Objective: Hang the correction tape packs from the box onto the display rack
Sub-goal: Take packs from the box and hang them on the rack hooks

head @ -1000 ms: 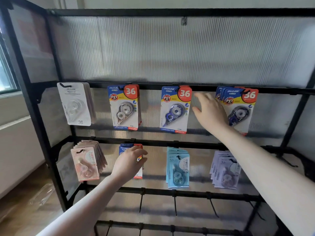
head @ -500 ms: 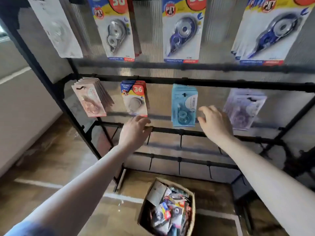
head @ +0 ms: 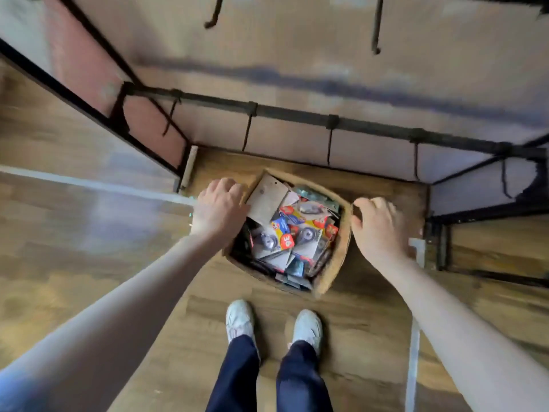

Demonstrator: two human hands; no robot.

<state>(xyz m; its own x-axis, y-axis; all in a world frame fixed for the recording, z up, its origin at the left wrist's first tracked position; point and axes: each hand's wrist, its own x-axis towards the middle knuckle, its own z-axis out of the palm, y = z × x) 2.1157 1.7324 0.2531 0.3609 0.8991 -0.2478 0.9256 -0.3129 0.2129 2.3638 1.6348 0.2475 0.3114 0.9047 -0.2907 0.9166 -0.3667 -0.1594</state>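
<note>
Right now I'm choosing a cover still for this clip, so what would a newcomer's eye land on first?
The open cardboard box on the wood floor in the middle of the frame, crammed with bright correction tape packs, draws the eye first. Both hands frame it, the left hand at its left rim and the right hand by its right side. Below stand two white shoes, and the black display rack crosses above.

Cardboard box (head: 334,257) of correction tape packs (head: 292,233) on wooden floor (head: 89,248), left hand (head: 218,208) and right hand (head: 378,227) at its sides
</note>
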